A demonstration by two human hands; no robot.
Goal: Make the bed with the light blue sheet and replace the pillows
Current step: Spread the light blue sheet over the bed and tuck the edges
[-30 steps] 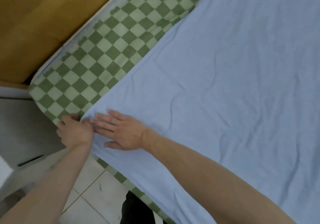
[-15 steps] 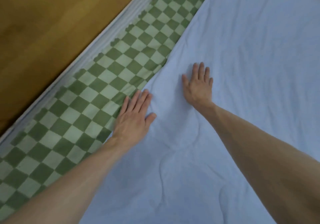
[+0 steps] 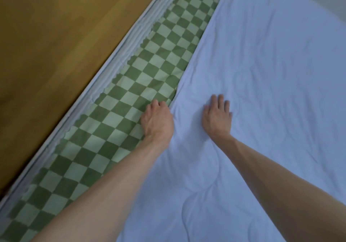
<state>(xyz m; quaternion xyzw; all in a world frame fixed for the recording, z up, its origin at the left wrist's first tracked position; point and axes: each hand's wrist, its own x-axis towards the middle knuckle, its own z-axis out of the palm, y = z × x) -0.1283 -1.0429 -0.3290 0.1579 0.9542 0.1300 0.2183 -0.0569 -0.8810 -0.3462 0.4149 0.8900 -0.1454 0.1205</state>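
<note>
Reaching forward over the bed, both bare forearms extend from the lower edge of the frame. Left hand (image 3: 158, 119) sits at the sheet's left border, knuckles up, fingers curled under; it appears to pinch the border of the light blue sheet (image 3: 262, 92), though the fingertips are hidden, so the grip cannot be confirmed. Right hand (image 3: 217, 116) lies palm down on the sheet, fingers spread and flat, holding nothing. The 2 hands are near each other, not touching.

Sheet covers the right and centre of the bed, lightly creased, with curved wrinkles running below the right hand. Its left border runs diagonally from lower centre to upper right. Beside it, 1 strip of green-and-white checked bedding (image 3: 131, 95) is exposed, touching the sheet border. Further left, a white ribbed mattress edge (image 3: 119, 54), then a brown wooden panel (image 3: 56, 45) filling the upper left.

Count: 2 hands, 1 blue sheet, 1 checked layer.
</note>
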